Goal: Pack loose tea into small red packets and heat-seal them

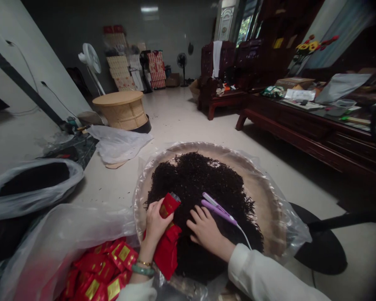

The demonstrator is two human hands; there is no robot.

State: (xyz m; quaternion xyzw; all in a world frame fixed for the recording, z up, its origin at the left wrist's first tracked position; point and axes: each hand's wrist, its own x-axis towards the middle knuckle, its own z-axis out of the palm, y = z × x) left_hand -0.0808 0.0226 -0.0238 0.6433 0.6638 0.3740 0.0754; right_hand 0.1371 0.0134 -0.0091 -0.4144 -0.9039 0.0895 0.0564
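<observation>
My left hand (156, 222) grips a small red foil packet (169, 205) with a clear lining showing at its upper end. Below that hand, more flat red packets (166, 251) lie at the tray's near left edge. My right hand (206, 229) rests with fingers spread on a heap of dark, dried tea leaves (197, 179). Just beyond its fingertips lies a purple flat iron (219, 212), its plates apart and a white cord trailing toward my sleeve. The leaves fill much of a round, shallow tray (271, 200) lined with clear plastic.
Filled red packets (103, 267) sit in a clear plastic bag at lower left. Behind it stands another bag of dark leaves (34, 179). A round wooden drum (122, 110), a white fan (90, 58) and a cluttered low table (301, 121) stand farther off. A black stand base (321, 246) is right.
</observation>
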